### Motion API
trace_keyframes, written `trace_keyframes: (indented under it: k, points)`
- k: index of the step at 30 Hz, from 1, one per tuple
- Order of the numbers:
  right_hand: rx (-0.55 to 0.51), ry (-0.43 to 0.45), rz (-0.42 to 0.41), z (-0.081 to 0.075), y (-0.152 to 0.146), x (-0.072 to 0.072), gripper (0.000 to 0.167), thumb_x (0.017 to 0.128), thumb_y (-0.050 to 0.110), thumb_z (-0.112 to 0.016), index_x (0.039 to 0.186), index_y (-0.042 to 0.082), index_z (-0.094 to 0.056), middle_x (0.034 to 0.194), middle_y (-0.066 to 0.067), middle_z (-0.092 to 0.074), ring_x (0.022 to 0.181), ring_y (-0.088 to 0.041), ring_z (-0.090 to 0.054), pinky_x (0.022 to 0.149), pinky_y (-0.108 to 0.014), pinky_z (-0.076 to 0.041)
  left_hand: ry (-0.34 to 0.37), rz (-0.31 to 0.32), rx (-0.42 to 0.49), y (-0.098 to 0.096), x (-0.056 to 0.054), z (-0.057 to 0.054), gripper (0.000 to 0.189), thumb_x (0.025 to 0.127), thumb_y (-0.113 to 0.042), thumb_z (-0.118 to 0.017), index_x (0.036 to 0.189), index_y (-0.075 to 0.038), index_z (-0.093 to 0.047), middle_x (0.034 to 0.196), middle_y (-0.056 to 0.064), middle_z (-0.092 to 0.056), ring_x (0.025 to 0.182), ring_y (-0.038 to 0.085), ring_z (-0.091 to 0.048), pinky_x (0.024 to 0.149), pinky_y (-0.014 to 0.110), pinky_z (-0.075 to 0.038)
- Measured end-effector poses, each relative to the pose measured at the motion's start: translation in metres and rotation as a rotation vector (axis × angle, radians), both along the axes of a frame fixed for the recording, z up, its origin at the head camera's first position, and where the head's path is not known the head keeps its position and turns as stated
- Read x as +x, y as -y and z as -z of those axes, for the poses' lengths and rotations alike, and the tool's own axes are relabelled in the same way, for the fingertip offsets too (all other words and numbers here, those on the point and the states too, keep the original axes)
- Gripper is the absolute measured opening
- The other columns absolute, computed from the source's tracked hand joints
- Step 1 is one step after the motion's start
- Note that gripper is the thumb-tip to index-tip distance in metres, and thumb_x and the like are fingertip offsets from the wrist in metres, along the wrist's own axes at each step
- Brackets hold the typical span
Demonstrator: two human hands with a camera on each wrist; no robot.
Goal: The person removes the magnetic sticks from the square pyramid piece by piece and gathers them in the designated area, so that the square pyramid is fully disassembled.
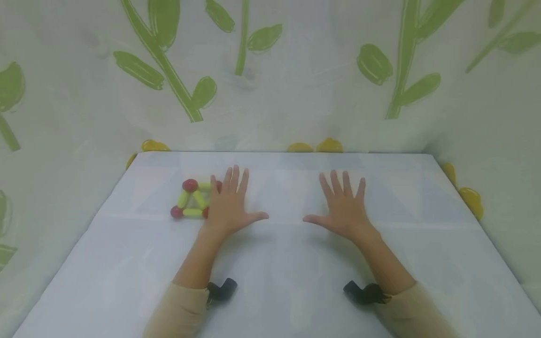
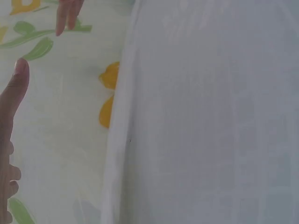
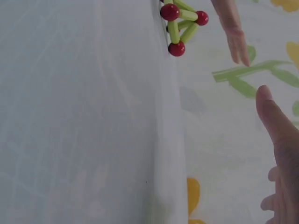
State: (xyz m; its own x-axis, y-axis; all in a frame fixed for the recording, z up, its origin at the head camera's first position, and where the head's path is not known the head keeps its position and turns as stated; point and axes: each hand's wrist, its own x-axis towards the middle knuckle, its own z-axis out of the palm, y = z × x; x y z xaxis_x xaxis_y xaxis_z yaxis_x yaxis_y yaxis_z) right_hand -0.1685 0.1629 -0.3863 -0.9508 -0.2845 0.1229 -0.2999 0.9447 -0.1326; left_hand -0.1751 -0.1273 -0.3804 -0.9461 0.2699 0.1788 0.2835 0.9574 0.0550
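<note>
Both hands are held out over the white table with fingers straight and spread, thumbs pointing toward each other. My left hand [image 1: 228, 206] holds nothing; in the head view it overlaps the right part of a small frame of yellow-green rods and red balls [image 1: 193, 212], partly hiding it. My right hand [image 1: 345, 210] is also free of any object, to the right of the table's middle. The right wrist view shows the rod-and-ball frame [image 3: 182, 21] standing up from the table, with the left fingers [image 3: 239, 49] beyond it. In the left wrist view, the left thumb [image 2: 16, 86] points up.
The white table [image 1: 279, 281] has a pale pattern and a straight far edge. Behind and beside it hangs a light backdrop [image 1: 296, 103] with green leaves and yellow shapes. Black wrist devices [image 1: 222, 289] sit at the beige sleeve cuffs [image 1: 181, 305].
</note>
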Motion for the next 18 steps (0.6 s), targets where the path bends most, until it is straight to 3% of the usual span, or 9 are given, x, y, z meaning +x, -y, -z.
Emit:
trace_keyframes:
  k: [11, 18]
  points:
    - [0.012, 0.015, -0.036, -0.002, 0.028, -0.009, 0.11, 0.072, 0.081, -0.049, 0.153, 0.017, -0.012, 0.157, -0.017, -0.012, 0.144, -0.041, -0.001, 0.105, -0.069, 0.01, -0.029, -0.022, -0.028, 0.029, 0.004, -0.004, 0.116, 0.069, -0.076, -0.058, 0.151, -0.007, -0.014, 0.155, 0.022, -0.015, 0.144, 0.036, -0.012, 0.109, 0.067, -0.003]
    - [0.035, 0.008, -0.066, 0.003, 0.046, -0.017, 0.109, 0.072, 0.082, -0.048, 0.153, 0.018, -0.011, 0.157, -0.016, -0.013, 0.143, -0.041, -0.005, 0.106, -0.069, 0.009, -0.018, -0.012, 0.044, 0.051, 0.013, 0.0, 0.116, 0.068, -0.069, -0.067, 0.151, -0.007, -0.014, 0.156, 0.021, -0.014, 0.144, 0.036, -0.01, 0.11, 0.066, 0.0]
